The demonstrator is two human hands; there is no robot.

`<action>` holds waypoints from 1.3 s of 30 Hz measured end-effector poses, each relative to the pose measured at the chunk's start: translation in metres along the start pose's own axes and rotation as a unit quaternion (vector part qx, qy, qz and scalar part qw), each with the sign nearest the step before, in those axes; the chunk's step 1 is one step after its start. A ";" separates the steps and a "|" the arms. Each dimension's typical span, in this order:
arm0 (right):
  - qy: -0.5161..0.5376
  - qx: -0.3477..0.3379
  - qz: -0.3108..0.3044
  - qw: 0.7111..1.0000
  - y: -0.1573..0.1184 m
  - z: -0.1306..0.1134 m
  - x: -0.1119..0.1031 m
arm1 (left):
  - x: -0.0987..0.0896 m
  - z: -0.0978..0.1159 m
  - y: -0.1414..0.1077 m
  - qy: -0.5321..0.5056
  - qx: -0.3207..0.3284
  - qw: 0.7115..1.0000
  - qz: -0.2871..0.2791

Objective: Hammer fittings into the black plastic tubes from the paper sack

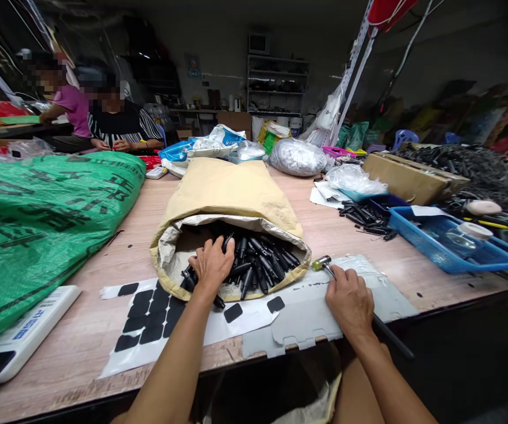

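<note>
A yellow-tan paper sack (pixel 236 185) lies on its side with its mouth facing me. Inside its mouth is a heap of black pen-shaped plastic parts (pixel 260 265). My left hand (pixel 212 265) reaches into the opening, and one black part shows between thumb and forefinger; the other fingertips are partly hidden in the heap. My right hand (pixel 350 300) is closed around the shaft of a small hammer (pixel 322 262), whose head has a yellow-green end and whose black grip sticks out past the table edge. Beneath that hand lies a grey-white plastic sheet (pixel 300 315).
White backing paper with black square stickers (pixel 148 312) lies before the sack. A green woven sack (pixel 50 218) and white scale (pixel 33 330) stand left. Blue tray (pixel 452 235), more black parts (pixel 364 218) and a cardboard box (pixel 413 176) are right. Two people sit at back left.
</note>
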State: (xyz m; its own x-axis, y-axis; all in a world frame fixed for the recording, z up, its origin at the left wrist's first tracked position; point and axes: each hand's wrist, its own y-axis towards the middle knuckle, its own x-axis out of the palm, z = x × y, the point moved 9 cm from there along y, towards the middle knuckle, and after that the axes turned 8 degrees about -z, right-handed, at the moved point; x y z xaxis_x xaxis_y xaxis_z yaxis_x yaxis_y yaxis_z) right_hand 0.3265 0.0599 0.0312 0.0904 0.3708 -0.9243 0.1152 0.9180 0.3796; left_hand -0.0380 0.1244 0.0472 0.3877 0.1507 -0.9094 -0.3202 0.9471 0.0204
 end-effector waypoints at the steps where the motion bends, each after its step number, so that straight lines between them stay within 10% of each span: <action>1: 0.001 0.000 0.003 1.000 0.000 0.000 0.000 | -0.003 -0.002 0.000 -0.013 -0.003 1.000 0.004; 7: 0.004 -0.005 0.008 1.000 0.000 0.001 0.001 | -0.050 0.008 -0.040 -0.055 0.070 0.985 0.151; 16: 0.008 -0.014 0.023 1.000 -0.001 0.002 0.002 | -0.013 0.041 -0.130 -0.094 0.234 0.968 0.020; 27: -0.001 -0.022 0.030 0.999 -0.002 0.003 0.003 | -0.047 -0.042 -0.099 -0.011 0.276 0.961 0.008; 39: 0.011 -0.014 0.019 1.000 -0.001 0.003 0.003 | -0.022 -0.022 -0.097 0.037 0.333 0.942 -0.030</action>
State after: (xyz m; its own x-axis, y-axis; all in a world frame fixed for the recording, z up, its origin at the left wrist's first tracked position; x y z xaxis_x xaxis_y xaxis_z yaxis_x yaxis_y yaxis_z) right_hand 0.3301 0.0600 0.0279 0.0728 0.4084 -0.9099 0.0850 0.9064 0.4137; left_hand -0.0348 0.0228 0.0558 0.3193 0.0949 -0.9429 0.3227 0.9246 0.2023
